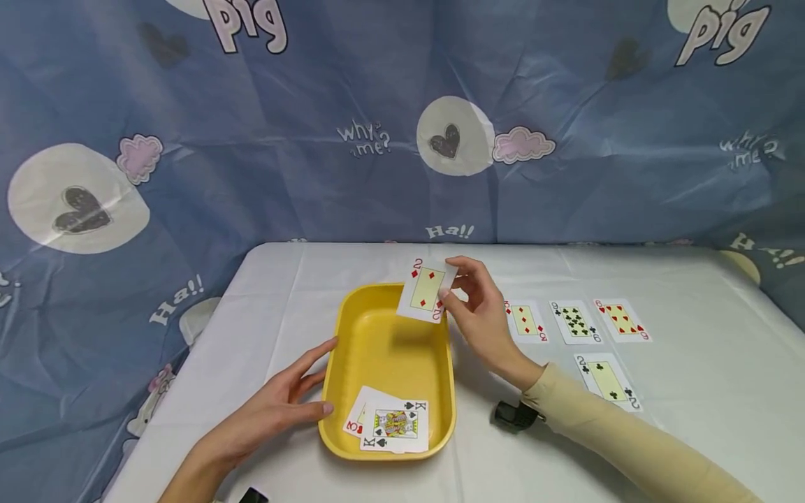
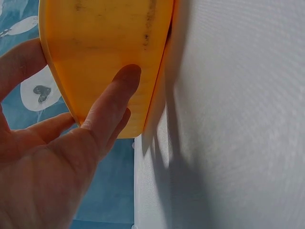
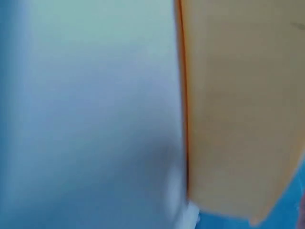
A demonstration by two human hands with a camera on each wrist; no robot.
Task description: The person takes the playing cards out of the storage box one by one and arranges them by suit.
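My right hand (image 1: 483, 318) pinches a two of diamonds playing card (image 1: 427, 290) between thumb and fingers, tilted above the far right part of a yellow tray (image 1: 330, 377). At the tray's left side is my left hand (image 1: 283, 402), fingers spread, thumb on the rim. In the left wrist view, a fingertip of the left hand (image 2: 57, 157) rests on the outer wall of the tray (image 2: 95, 33). Inside the tray's near end a king of spades (image 1: 396, 425) overlaps a hearts card (image 1: 355, 412). The right wrist view shows the tray's side (image 3: 238, 105), blurred.
Face up on the white tablecloth (image 1: 711, 363), right of the tray, lie a diamonds card (image 1: 527, 323) partly behind the right hand, a clubs card (image 1: 575, 322), a hearts card (image 1: 622, 320) and a two of clubs (image 1: 606, 381). A blue printed curtain (image 1: 352, 188) stands behind.
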